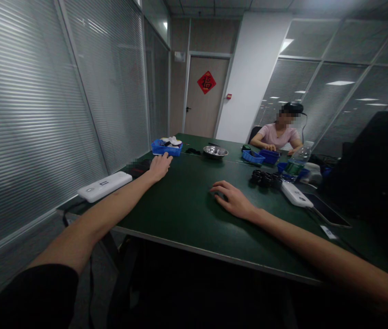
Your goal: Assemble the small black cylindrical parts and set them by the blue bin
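My left hand (160, 166) reaches forward over the left side of the green table, its fingers stretched out and holding nothing I can see. Just beyond its fingertips is a blue basket (157, 149) with white and dark items inside; whether the fingers touch it I cannot tell. My right hand (233, 199) rests low over the middle of the tabletop (180, 205), fingers loosely bent and apart, with nothing in them. Ahead of it stands a shiny metal bowl (215, 155) with small things in it. A bundle of black objects (265, 178) lies to its right.
On the left lies a white power bank (105, 186) beside a dark flat item (140, 168). On the right are another white power bank (295, 193), a phone (326, 208), a water bottle (297, 161) and blue baskets (253, 157). A person (279, 135) sits across the table.
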Action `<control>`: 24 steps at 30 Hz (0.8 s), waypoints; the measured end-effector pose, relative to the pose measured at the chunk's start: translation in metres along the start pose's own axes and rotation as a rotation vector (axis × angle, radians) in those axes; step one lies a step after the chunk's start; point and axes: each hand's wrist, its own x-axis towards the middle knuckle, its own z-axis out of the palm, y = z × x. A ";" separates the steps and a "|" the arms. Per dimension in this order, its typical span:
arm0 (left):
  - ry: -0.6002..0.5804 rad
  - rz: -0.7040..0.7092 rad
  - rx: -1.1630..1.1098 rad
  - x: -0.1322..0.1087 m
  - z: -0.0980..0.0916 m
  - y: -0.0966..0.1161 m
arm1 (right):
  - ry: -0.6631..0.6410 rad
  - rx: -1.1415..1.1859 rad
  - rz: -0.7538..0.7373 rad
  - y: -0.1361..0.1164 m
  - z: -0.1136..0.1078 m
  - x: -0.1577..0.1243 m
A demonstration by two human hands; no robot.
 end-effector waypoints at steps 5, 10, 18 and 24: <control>0.040 -0.049 0.016 0.002 0.002 -0.002 | 0.004 -0.009 0.003 0.000 0.000 0.000; 0.048 -0.085 0.009 0.002 0.003 -0.003 | 0.000 0.000 0.000 -0.001 0.000 0.000; 0.065 -0.095 0.019 0.001 0.002 -0.002 | -0.004 -0.023 -0.002 0.001 0.001 -0.001; 0.070 -0.108 0.047 0.002 0.005 -0.006 | -0.011 -0.020 -0.003 0.002 0.002 0.000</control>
